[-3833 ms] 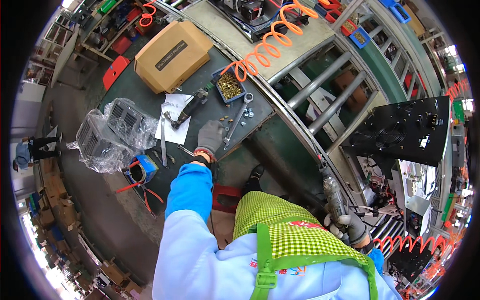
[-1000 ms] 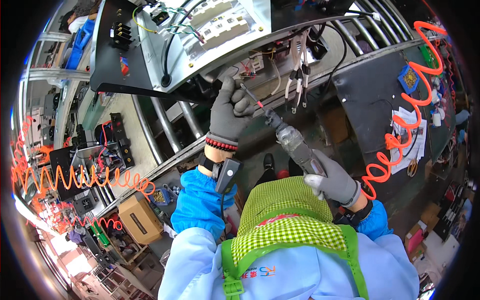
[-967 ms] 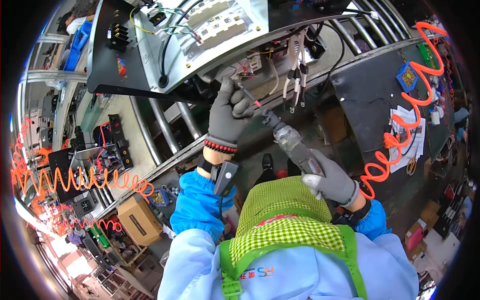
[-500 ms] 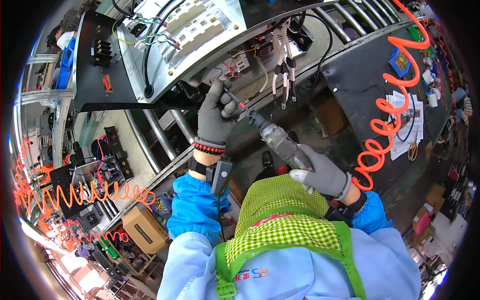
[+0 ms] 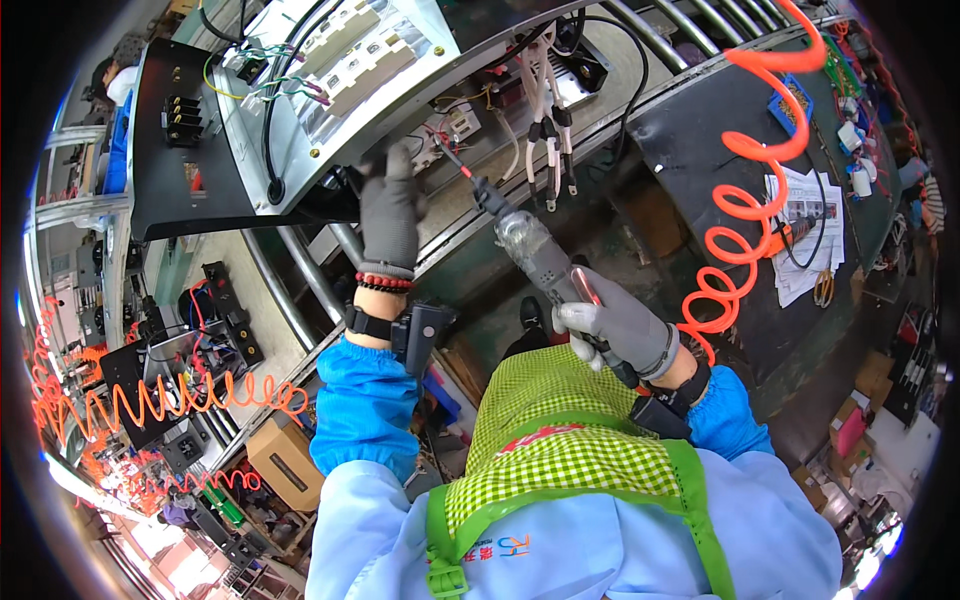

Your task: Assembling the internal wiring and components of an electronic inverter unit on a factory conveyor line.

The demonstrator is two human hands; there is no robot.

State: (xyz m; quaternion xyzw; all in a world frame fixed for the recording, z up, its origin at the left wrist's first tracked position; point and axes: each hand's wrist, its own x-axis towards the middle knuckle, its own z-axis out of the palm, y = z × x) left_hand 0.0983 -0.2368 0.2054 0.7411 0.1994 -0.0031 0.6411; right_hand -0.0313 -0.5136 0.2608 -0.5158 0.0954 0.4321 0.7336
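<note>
My right hand point(image 5: 625, 330), in a grey glove, is wrapped round a power screwdriver point(image 5: 530, 250) with a long thin bit. The tool tilts up and to the left, its bit tip near wiring and small parts below the metal cabinet point(image 5: 400, 95). My left hand point(image 5: 390, 220), also gloved, is raised at the cabinet's lower edge, beside a dark part under it. Its fingers point upward but are smeared by motion, so what they hold, if anything, is unclear. Cables with metal lugs point(image 5: 545, 150) hang to the right of the bit.
An orange coiled hose point(image 5: 740, 210) hangs at the right, over a dark table point(image 5: 690, 170) with papers point(image 5: 805, 235) and a blue bin of small parts point(image 5: 790, 105). Metal rollers point(image 5: 310, 275) run under the cabinet. A cardboard box point(image 5: 285, 460) stands at lower left.
My left hand has come off the screwdriver's bit and moved left and up toward the cabinet. The screwdriver, in my right hand, has shifted left, its bit now bare.
</note>
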